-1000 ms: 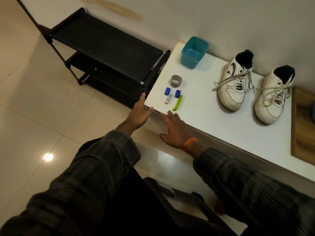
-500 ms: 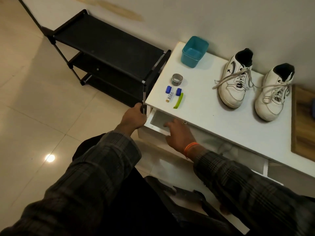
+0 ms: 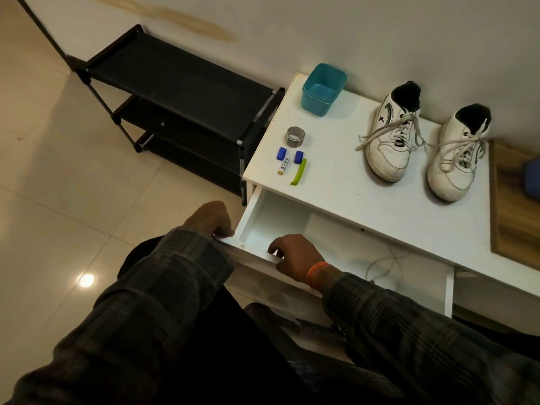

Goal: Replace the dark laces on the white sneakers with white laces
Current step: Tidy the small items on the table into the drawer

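Note:
Two white sneakers stand side by side at the back right of the white table top: the left sneaker (image 3: 390, 138) and the right sneaker (image 3: 458, 159), both with loose greyish laces trailing. Below the top, a white drawer (image 3: 254, 211) stands pulled out. My left hand (image 3: 209, 219) grips its front left corner. My right hand (image 3: 295, 254) grips the drawer's front edge, fingers curled over it. A thin white lace (image 3: 385, 263) lies inside the drawer at the right.
On the table lie a teal tub (image 3: 323, 89), a grey tape roll (image 3: 295, 136), two small blue caps, a white tube (image 3: 283, 168) and a green clip (image 3: 298, 172). A black shoe rack (image 3: 181, 103) stands left. A wooden board (image 3: 514, 206) lies at the right.
Both hands have pulled the drawer out from under the table top, from shut to well open. The white lace inside has come into view.

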